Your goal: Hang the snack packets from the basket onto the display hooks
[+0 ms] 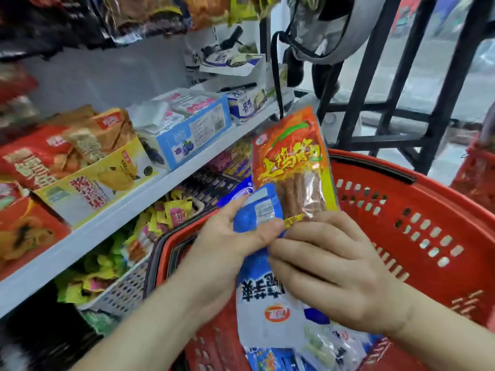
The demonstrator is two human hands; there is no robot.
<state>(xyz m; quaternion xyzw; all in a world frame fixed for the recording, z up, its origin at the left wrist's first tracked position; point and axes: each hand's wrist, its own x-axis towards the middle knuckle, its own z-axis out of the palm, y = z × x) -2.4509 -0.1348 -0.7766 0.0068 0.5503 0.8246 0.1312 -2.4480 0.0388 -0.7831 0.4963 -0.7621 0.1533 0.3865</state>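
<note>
Over the red basket (417,226) I hold two snack packets. My left hand (227,242) pinches a blue packet (257,210) between thumb and fingers. My right hand (329,266) grips the lower end of an upright orange-red packet (292,162) and overlaps a blue-and-white packet (263,306) hanging below. Several more blue packets (316,352) lie in the basket's bottom. Dark and yellow packets (150,12) hang blurred along the top left; the hooks themselves are not visible.
A white shelf (128,207) on the left carries boxed snacks and a blue carton (187,135). Below it a grey crate (120,290) holds small yellow and green packets. A black metal frame (396,108) stands behind the basket, with a second red basket (479,170) at the right edge.
</note>
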